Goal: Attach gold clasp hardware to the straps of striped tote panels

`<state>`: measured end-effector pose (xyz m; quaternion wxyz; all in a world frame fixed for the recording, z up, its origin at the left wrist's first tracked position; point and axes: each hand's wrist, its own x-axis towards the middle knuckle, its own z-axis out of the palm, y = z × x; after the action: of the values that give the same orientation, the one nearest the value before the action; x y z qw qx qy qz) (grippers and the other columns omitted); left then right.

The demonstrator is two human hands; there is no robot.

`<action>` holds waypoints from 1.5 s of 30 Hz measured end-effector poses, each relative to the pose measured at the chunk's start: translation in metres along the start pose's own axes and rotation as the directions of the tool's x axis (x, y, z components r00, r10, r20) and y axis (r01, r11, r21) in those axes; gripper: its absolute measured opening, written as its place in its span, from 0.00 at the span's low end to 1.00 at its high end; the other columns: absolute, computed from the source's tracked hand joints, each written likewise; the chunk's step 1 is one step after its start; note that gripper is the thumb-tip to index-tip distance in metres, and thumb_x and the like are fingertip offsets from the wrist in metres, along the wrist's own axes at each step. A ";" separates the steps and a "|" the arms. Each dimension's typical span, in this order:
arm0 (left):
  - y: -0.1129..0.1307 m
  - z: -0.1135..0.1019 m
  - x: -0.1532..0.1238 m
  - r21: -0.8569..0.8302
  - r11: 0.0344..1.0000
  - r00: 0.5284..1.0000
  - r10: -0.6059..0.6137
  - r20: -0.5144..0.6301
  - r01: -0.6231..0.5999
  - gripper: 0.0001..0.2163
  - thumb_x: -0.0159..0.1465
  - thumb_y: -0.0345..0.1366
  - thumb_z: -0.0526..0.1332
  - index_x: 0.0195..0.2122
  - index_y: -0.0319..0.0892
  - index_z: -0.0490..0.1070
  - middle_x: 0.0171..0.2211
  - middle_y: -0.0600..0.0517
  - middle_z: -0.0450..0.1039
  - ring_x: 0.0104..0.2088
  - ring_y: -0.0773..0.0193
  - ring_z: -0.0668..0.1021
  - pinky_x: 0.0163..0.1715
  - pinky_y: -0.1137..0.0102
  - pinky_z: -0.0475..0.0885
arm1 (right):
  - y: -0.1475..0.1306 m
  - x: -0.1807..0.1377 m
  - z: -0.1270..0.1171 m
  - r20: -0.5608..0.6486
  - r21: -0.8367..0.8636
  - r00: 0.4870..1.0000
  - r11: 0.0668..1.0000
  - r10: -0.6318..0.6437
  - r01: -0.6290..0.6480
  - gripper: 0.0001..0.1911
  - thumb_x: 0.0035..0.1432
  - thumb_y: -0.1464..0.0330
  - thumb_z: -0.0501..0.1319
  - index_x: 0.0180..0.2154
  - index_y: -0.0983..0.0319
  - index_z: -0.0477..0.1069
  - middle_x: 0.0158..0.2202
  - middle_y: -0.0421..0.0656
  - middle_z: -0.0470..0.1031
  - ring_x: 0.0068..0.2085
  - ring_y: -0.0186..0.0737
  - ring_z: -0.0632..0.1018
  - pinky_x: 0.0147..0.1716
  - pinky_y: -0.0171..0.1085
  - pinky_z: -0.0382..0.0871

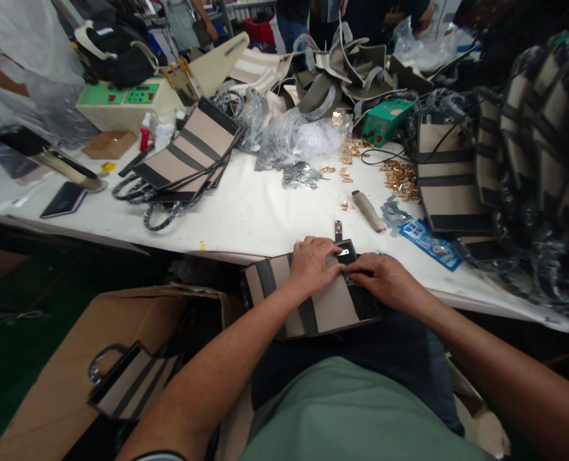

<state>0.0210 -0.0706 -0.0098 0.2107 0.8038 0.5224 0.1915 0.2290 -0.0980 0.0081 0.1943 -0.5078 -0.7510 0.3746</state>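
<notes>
A beige and black handbag piece (332, 307) lies tilted across my lap against the table's front edge. My left hand (313, 266) presses on its upper part, with thumb and fingers closing around the dark strip at its edge. My right hand (385, 278) is closed in a pinch at that same strip, close to the left thumb. Whatever lies between the right fingertips is too small to make out. A small bright metal plate (344, 252) shows on the strip. Just beyond it, a short tab with a metal fitting (338, 228) sticks out onto the table.
The white table (265, 214) bears gold-coloured fittings (400, 179), thin metal plates (300, 175), a wrapped tool (368, 211) and a blue packet (431, 243). Stacked handbag pieces (188, 150) lie left, more (450, 182) right. A cardboard box (82, 358) stands below left. People stand behind the table.
</notes>
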 end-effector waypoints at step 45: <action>-0.043 0.038 0.009 0.024 0.998 0.944 0.060 -0.324 -0.055 0.08 0.55 0.36 0.72 0.34 0.61 0.82 0.48 0.57 0.83 0.44 0.51 0.81 0.43 0.54 0.74 | 0.049 0.130 -0.045 -0.429 -0.253 0.899 0.943 0.090 -0.215 0.21 0.63 0.66 0.54 0.57 0.58 0.70 0.51 0.50 0.77 0.51 0.50 0.78 0.50 0.44 0.68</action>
<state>0.0121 -0.0520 -0.0639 0.1103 0.7776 0.5277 0.3235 0.2359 0.0464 -0.0118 0.2398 -0.6563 -0.6978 0.1577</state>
